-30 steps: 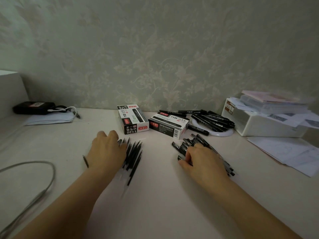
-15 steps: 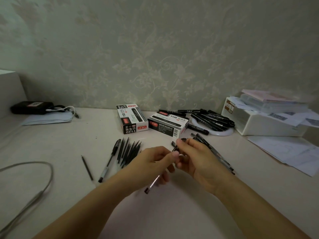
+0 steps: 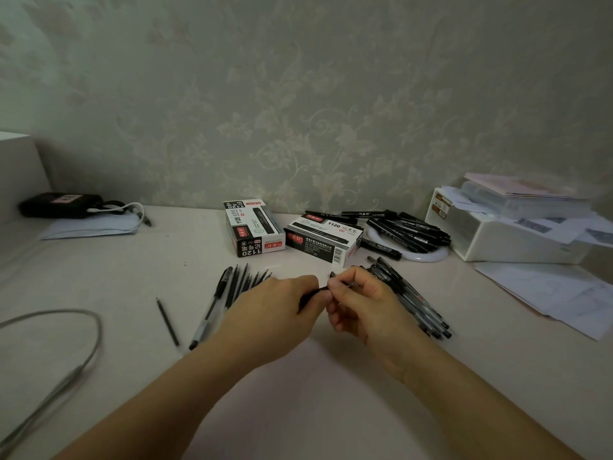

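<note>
Over the middle of the table, my left hand (image 3: 275, 313) and my right hand (image 3: 361, 303) meet around one black pen (image 3: 313, 293). Both hands pinch it, and most of it is hidden between the fingers. Behind my left hand lies a fan of thin black refills (image 3: 245, 280), with one whole pen (image 3: 210, 310) beside them. A single refill (image 3: 167, 322) lies apart further left. A heap of clear-barrelled pens (image 3: 411, 300) lies behind my right hand.
Two marker boxes (image 3: 253, 229) (image 3: 323, 240) stand at the back by the wall. A white round dish (image 3: 428, 255) holds several black markers. At the right are a white storage box (image 3: 517, 240) and loose papers (image 3: 564, 293). A grey cable (image 3: 79, 353) loops at the left.
A second ago each hand rested on its own pile. They came together at the centre with a pen, whose lower end has since slid up into my left hand's fingers.
</note>
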The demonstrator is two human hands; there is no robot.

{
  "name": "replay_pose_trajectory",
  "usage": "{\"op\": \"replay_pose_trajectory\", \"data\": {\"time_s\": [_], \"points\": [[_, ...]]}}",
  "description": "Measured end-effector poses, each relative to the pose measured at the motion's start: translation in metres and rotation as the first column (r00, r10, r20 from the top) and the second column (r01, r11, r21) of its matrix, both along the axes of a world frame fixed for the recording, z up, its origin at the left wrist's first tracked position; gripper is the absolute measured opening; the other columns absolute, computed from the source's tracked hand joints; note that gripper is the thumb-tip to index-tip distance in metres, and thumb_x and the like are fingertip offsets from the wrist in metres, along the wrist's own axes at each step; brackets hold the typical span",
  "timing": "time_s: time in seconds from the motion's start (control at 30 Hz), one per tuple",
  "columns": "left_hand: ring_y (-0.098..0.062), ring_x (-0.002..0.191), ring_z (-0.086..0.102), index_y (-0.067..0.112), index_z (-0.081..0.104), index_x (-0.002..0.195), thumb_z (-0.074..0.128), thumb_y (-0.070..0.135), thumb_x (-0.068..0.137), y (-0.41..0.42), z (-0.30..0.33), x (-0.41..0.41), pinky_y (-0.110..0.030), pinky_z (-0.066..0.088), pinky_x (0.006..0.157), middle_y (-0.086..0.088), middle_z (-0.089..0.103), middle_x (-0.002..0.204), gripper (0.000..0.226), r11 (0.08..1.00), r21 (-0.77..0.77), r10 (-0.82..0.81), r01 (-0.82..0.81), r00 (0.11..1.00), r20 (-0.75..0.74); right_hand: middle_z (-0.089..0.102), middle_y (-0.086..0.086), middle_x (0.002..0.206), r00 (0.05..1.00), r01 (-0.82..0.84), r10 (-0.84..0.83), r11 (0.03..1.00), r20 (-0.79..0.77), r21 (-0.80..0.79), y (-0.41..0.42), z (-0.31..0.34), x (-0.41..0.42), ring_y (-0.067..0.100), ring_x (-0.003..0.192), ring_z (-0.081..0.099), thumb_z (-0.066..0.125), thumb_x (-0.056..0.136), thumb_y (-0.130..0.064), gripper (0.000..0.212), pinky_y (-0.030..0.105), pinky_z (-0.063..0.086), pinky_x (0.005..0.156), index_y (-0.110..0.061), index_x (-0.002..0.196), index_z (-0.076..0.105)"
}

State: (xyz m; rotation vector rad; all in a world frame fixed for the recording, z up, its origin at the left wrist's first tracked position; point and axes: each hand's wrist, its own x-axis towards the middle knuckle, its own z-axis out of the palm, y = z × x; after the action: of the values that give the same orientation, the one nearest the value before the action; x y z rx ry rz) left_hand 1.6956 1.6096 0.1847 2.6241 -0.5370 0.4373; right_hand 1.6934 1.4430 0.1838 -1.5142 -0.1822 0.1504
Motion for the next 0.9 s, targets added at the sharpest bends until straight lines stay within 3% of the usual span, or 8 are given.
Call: {"op": "replay_pose_trajectory", "data": {"time_s": [0.13, 0.23, 0.43, 0.53, 0.6, 0.67, 0.77, 0.9], "points": [[-0.009, 0.049, 0.047, 0.023, 0.043, 0.065, 0.027, 0.065, 0.088, -0.003, -0.004, 0.004, -0.025, 0.030, 0.046, 0.004, 0.049, 0.054, 0.050, 0.999, 0.010, 0.049, -0.050, 0.998, 0.033, 0.063, 0.003, 0.071, 1.000, 0.015, -0.015, 1.000, -0.012, 0.027, 0.000, -0.002, 0.002, 0.012, 0.061, 0.058, 0.059, 0.096, -0.019, 0.011, 0.023, 0.050, 0.058, -0.011, 0.090, 0.062], [-0.010, 0.043, 0.036, 0.019, 0.039, 0.054, 0.032, 0.077, 0.081, 0.002, -0.002, 0.007, -0.025, 0.030, 0.046, 0.003, 0.039, 0.047, 0.064, 0.995, -0.046, 0.084, -0.085, 0.996, -0.013, 0.064, 0.003, 0.069, 0.998, 0.055, -0.056, 0.997, 0.023, 0.048, -0.002, -0.004, 0.003, 0.012, 0.061, 0.058, 0.060, 0.096, -0.018, 0.010, 0.023, 0.050, 0.059, -0.009, 0.091, 0.062], [-0.010, 0.044, 0.040, 0.022, 0.039, 0.060, 0.014, 0.082, 0.076, 0.001, -0.009, 0.005, -0.024, 0.025, 0.042, 0.003, 0.044, 0.049, 0.067, 0.994, -0.035, 0.106, -0.103, 0.990, 0.096, 0.071, 0.006, 0.080, 0.983, 0.171, -0.177, 0.981, 0.056, 0.095, -0.002, -0.008, 0.009, 0.013, 0.066, 0.064, 0.061, 0.095, -0.018, 0.009, 0.022, 0.053, 0.061, -0.010, 0.097, 0.064], [-0.006, 0.046, 0.044, 0.030, 0.035, 0.070, 0.020, 0.075, 0.082, 0.003, -0.011, 0.006, -0.021, 0.025, 0.043, 0.007, 0.045, 0.053, 0.049, 0.989, -0.046, 0.143, -0.140, 0.988, 0.064, 0.073, 0.000, 0.085, 0.940, 0.298, -0.262, 0.942, 0.219, -0.152, -0.008, -0.012, 0.011, 0.009, 0.075, 0.068, 0.064, 0.093, -0.020, 0.004, 0.020, 0.055, 0.066, -0.020, 0.096, 0.061], [-0.004, 0.053, 0.049, 0.033, 0.033, 0.080, 0.031, 0.066, 0.089, 0.005, -0.013, 0.009, -0.022, 0.032, 0.044, 0.011, 0.047, 0.059, 0.034, 0.987, -0.061, 0.152, -0.151, 0.988, 0.019, 0.069, -0.007, 0.085, 0.898, 0.360, -0.174, 0.819, 0.403, -0.447, -0.013, -0.016, 0.011, 0.000, 0.080, 0.064, 0.067, 0.091, -0.020, 0.010, 0.012, 0.051, 0.069, -0.025, 0.093, 0.059], [-0.004, 0.061, 0.054, 0.035, 0.030, 0.090, 0.039, 0.056, 0.093, 0.006, -0.015, 0.009, -0.022, 0.039, 0.048, 0.015, 0.048, 0.065, 0.024, 0.986, -0.071, 0.151, -0.151, 0.989, -0.002, 0.063, -0.016, 0.082, 0.865, 0.377, -0.033, 0.700, 0.500, -0.606, -0.014, -0.019, 0.009, -0.012, 0.082, 0.058, 0.067, 0.090, -0.017, 0.010, 0.002, 0.043, 0.067, -0.025, 0.090, 0.060], [-0.004, 0.063, 0.053, 0.035, 0.028, 0.091, 0.043, 0.046, 0.096, 0.005, -0.016, 0.009, -0.024, 0.041, 0.049, 0.014, 0.048, 0.067, 0.019, 0.992, -0.050, 0.118, -0.117, 0.993, 0.020, 0.056, -0.019, 0.075, 0.844, 0.394, 0.067, 0.595, 0.532, -0.700, -0.012, -0.023, 0.009, -0.007, 0.076, 0.056, 0.068, 0.088, -0.020, 0.011, 0.006, 0.040, 0.058, -0.029, 0.086, 0.061], [-0.006, 0.071, 0.052, 0.031, 0.036, 0.094, 0.045, 0.044, 0.097, 0.005, -0.015, 0.008, -0.029, 0.049, 0.060, 0.015, 0.046, 0.072, 0.016, 0.997, -0.016, 0.073, -0.073, 0.997, 0.013, 0.058, -0.017, 0.081, 0.840, 0.402, 0.065, 0.590, 0.538, -0.700, -0.013, -0.023, 0.010, -0.001, 0.077, 0.056, 0.067, 0.087, -0.023, 0.009, 0.012, 0.041, 0.063, -0.030, 0.086, 0.061]]}}
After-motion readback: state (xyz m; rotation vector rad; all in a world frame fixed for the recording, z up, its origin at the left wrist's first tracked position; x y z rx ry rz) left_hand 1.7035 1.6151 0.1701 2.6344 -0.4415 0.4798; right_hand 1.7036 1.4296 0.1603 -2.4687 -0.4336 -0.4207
